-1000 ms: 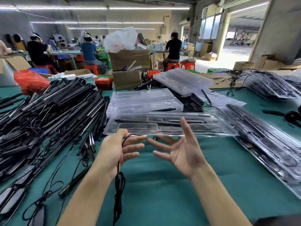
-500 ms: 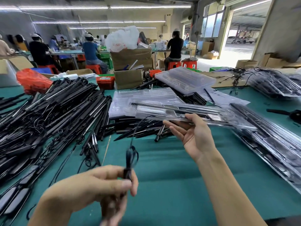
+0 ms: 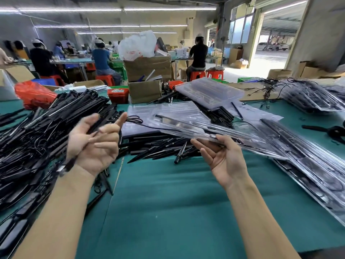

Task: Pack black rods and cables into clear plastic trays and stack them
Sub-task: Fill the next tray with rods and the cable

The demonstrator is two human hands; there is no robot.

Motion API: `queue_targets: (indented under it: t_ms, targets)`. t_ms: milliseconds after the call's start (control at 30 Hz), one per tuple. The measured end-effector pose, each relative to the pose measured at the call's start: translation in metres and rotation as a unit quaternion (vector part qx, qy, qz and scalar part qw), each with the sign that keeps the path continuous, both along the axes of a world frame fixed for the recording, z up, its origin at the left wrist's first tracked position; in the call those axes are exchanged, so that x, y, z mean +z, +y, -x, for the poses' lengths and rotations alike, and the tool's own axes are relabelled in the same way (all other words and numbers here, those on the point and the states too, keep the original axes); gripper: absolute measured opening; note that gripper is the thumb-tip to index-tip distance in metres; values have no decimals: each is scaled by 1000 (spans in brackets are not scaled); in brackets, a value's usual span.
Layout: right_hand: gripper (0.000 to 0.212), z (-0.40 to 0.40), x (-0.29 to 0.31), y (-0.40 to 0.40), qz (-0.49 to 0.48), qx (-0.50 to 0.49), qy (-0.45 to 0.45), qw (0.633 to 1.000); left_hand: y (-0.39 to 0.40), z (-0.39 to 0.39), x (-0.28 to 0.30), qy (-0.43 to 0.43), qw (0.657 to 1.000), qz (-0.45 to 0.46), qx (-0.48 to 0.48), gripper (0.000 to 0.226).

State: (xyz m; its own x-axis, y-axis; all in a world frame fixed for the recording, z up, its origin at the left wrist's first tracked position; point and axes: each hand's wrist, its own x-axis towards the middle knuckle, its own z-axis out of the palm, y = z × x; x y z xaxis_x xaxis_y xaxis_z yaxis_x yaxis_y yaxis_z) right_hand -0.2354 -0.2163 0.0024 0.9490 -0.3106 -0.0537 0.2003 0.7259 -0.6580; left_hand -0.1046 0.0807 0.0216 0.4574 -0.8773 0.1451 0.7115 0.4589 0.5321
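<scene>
My left hand (image 3: 95,144) is raised palm up over the rod pile. Its curled fingers hold a black cable bundle (image 3: 70,162) that lies across the palm, blurred by motion. My right hand (image 3: 224,159) grips the near edge of a long clear plastic tray (image 3: 186,126), which hangs tilted above the table. A black rod and a thin cable lie in that tray. Its right end reaches over the stack of packed trays (image 3: 313,171).
A large heap of black rods and cables (image 3: 37,131) fills the left side of the green table (image 3: 168,212). Loose rods (image 3: 158,149) lie in the middle, empty clear trays (image 3: 209,92) behind them. Cardboard boxes (image 3: 145,90) stand beyond, with seated workers at the back.
My left hand rose from low near me to over the rod pile, turning palm up with the cable. My right hand swung the tray rightward toward the packed stack.
</scene>
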Motion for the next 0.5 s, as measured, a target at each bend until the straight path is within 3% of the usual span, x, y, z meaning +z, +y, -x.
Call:
queue_targets:
  t_ms: [67,133,200,267,367,433,500]
  targets:
    - [7,-1,0,-3,-19,-15,-8,1000,-10,3,4,-32,990,-94,97,35]
    - [5,0,0,-9,-26,-28,-12,999,-16,5,5,-42,960,-204,188,28]
    - [7,0,-2,-12,-12,-39,1,999,-15,7,5,3,956,-197,219,12]
    - [6,-2,-5,-12,-2,-52,8,999,-15,4,0,52,956,-144,251,37]
    - [11,-6,-7,-9,-16,-84,-7,996,-23,4,-4,40,943,-128,303,63]
    - [15,-9,-5,-9,-18,-110,-18,994,-27,4,-10,51,920,-144,360,62]
    - [14,-12,-2,-11,-17,-134,-25,991,-27,2,-19,114,900,-153,393,50]
